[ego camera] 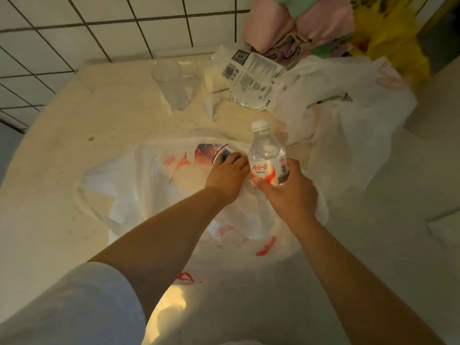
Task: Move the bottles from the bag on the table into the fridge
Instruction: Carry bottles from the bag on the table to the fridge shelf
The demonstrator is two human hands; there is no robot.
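Bottle (267, 155) sits upright over the open bag (149, 195) on the bench (74, 125), the right hand (288, 192) holding it low by the label. The left hand (227, 176) grips a can (221, 154) inside the bag. Held that low, the bottle could tip or slip, and lifting the can may snag the loose plastic.

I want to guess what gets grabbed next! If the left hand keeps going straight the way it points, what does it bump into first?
Probably the can-like thing with a red and blue label inside the white plastic bag. The left hand seems to touch it already, though depth is unclear.
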